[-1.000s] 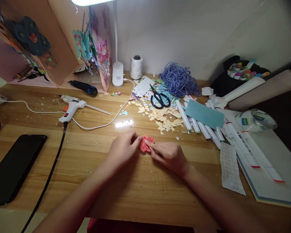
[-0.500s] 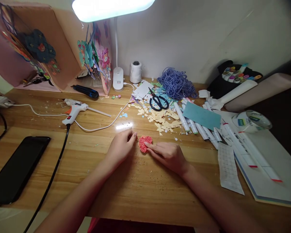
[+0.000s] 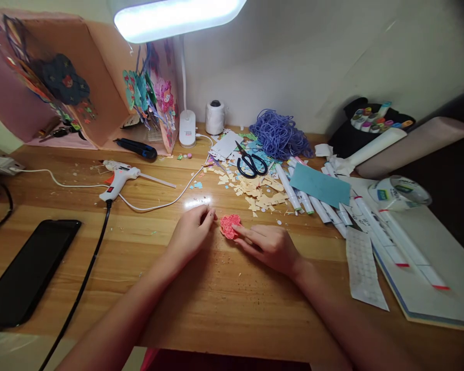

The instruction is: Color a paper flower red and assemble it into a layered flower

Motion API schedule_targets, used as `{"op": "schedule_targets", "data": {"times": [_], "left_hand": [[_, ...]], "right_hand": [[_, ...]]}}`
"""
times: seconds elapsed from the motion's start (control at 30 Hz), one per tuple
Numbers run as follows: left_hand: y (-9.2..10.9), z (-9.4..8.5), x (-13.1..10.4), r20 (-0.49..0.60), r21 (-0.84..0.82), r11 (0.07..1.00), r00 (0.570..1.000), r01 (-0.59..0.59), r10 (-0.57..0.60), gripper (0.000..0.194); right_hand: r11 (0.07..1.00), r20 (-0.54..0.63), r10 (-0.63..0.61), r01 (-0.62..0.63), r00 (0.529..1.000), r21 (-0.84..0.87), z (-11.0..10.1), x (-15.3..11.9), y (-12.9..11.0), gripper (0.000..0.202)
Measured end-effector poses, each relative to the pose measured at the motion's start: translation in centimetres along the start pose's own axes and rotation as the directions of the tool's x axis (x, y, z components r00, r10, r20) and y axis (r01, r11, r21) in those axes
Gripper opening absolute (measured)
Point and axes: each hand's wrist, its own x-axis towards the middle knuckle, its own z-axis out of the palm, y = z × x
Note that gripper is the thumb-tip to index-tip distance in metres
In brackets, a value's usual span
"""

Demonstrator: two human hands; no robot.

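A small red-pink flower-shaped cutout (image 3: 229, 226), with a paler layer showing along its left edge, is on the wooden desk between my hands. My right hand (image 3: 270, 245) has it by its right side, the index finger reaching over the surface and another finger at the lower edge. Just left of the cutout is my left hand (image 3: 189, 232), its fingers curled in and the thumb against the index finger. Whatever these fingers may hold is hidden or too small to make out.
Beyond my hands lie black-handled scissors (image 3: 251, 164), paper scraps (image 3: 261, 193) and purple yarn (image 3: 281, 135). A glue gun (image 3: 119, 180) with its cord and a phone (image 3: 31, 270) are on the left. Markers (image 3: 288, 188), a tape roll (image 3: 400, 191) and paper sheets (image 3: 444, 268) occupy the right.
The red flower cutout has turned and tilted slightly, and its surface looks brighter. My right fingertip has shifted from its middle toward its right edge. My left hand has hardly moved.
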Motion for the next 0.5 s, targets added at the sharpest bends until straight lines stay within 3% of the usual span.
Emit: {"op": "schedule_targets", "data": {"times": [0.2, 0.3, 0.37, 0.43, 0.5], "left_hand": [[0.2, 0.2, 0.0, -0.008, -0.008, 1.0, 1.0, -0.016, 0.016, 0.029], [0.3, 0.3, 0.0, -0.023, -0.03, 1.0, 1.0, -0.008, 0.007, 0.024], [0.2, 0.3, 0.0, -0.035, -0.058, 0.998, 0.999, -0.002, 0.0, 0.022], [0.2, 0.4, 0.0, -0.039, -0.099, 0.995, 0.999, 0.006, -0.01, 0.023], [0.2, 0.6, 0.0, -0.012, -0.159, 0.987, 1.0, 0.015, -0.017, 0.027]], "right_hand": [[0.993, 0.016, -0.078, 0.079, 0.997, -0.088, -0.4, -0.1, 0.9, 0.023], [0.992, -0.006, -0.045, 0.044, 0.999, -0.122, -0.2, 0.0, 0.8, 0.025], [0.998, -0.052, 0.027, -0.03, 0.998, -0.054, -0.2, 0.1, 0.6, 0.025], [0.983, -0.122, 0.155, -0.14, 0.98, 0.12, -0.2, 0.2, 0.2, 0.023], [0.901, -0.182, 0.346, -0.273, 0.92, 0.337, -0.1, 0.3, -0.2, 0.021]]}}
